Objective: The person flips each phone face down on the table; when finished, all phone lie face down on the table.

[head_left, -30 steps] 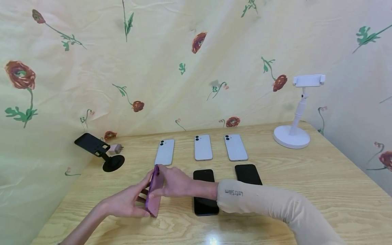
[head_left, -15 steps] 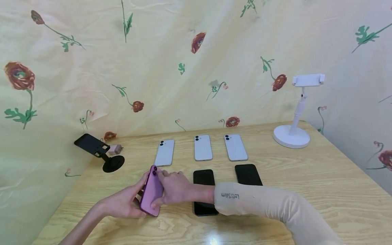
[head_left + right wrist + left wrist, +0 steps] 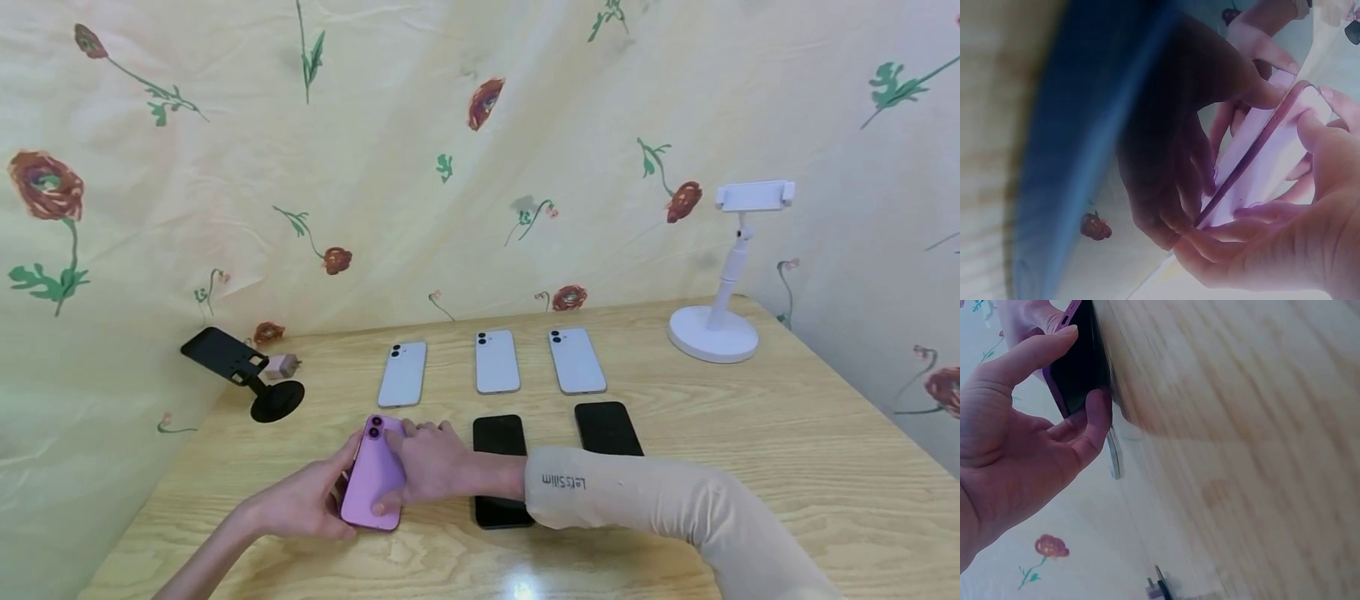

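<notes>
A pink smartphone [image 3: 372, 479] is held between both hands, its camera back turned up toward the head camera and its lower end nearer me. My left hand [image 3: 303, 496] grips its left edge. In the left wrist view, the thumb is at the end edge and the fingers [image 3: 1094, 419] reach under the dark screen [image 3: 1085, 369]. From the right, my right hand [image 3: 435, 467] holds the other edge, with its thumb on the back near the lower end. The right wrist view is hazy, with a doubled outline of the hand and the pink phone [image 3: 1272, 150].
Three white phones [image 3: 497, 361] lie back-up in a row behind. Black phones lie under the right forearm [image 3: 501, 512] and just beyond it [image 3: 609, 427]. A black phone stand [image 3: 277, 402] and charger plug [image 3: 282, 365] stand left; a white stand [image 3: 714, 335] is at the right back.
The pink phone has turned from nearly edge-on to showing its whole back with both cameras, and tipped flatter. Both hands have kept hold of it and shifted only slightly.
</notes>
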A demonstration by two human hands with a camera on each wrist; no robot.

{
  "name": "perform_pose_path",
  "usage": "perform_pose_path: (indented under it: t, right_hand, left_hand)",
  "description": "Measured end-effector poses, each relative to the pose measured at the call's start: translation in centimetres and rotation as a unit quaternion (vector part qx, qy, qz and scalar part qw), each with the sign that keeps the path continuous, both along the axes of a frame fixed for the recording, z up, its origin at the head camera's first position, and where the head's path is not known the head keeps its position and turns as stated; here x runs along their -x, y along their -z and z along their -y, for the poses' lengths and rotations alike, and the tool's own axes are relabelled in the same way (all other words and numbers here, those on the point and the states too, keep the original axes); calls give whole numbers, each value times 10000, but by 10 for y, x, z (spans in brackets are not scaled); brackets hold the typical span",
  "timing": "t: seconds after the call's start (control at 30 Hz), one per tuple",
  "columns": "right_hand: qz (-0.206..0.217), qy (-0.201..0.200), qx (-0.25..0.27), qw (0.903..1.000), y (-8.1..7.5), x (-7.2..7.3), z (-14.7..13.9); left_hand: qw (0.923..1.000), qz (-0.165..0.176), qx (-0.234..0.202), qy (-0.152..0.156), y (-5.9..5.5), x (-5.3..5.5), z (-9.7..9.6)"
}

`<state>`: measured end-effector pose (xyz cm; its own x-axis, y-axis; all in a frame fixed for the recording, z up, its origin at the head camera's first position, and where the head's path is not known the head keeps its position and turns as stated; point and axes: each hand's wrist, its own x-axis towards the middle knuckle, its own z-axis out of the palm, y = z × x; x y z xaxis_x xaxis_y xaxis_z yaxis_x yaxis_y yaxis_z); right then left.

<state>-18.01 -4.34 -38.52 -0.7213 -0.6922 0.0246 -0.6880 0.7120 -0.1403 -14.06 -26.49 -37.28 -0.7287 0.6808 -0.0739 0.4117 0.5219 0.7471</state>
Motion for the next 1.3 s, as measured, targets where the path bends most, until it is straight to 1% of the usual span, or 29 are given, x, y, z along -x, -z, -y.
perform_pose_path:
  t: [0.17,0.33,0.53,0.63,0.77,0.93,1.13,1.3]
  right_hand:
    - [-107,10,-92,9999,0,0,0]
    - [-90,53,-127,9999,1,-1,0]
    - [-138,70,-231,9996,2,-1,1]
    - [-140,61,-268,9995,2,-1,1]
    - [-126,54,-313,9994,2,-1,2]
    - [-56,69,-395,9992,1,-2,3]
    - [101,68,-452,9989,-1,-2,4]
    - [256,98,-483,9985,-3,-2,4]
  left_hand:
    - [10000,-11,97,12,0,0,0]
    - [9999,-2,168,37,0,0,-1]
    - [9992,-83,396,24,1,0,-2]
    - [9992,-16,389,16,1,0,-3]
    - [9990,-81,442,9,1,1,-5]
    - [9976,-142,672,-28,0,1,-5]
    - [9926,-149,1193,-186,-2,1,-7]
    - [9903,-99,1364,-258,-3,0,-9]
